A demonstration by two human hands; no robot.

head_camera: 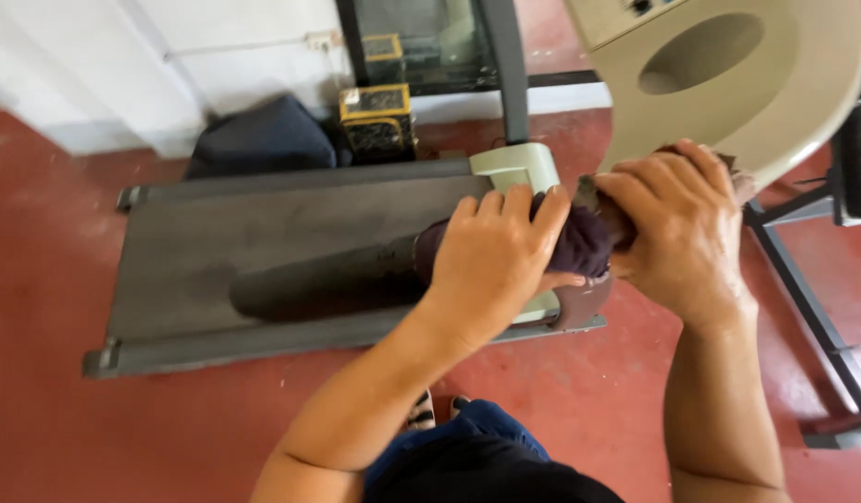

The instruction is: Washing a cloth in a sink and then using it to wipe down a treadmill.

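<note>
The treadmill fills the middle of the frame, its grey belt running toward the left, its beige console at upper right. Its dark padded handrail crosses the centre toward me. My left hand wraps a dark purple cloth around that rail, fingers closed on it; my right hand, just right of centre, grips the cloth's other end, fingers curled tight. To wipe well (I judge) I should keep the cloth snug and twist around the rail.
</note>
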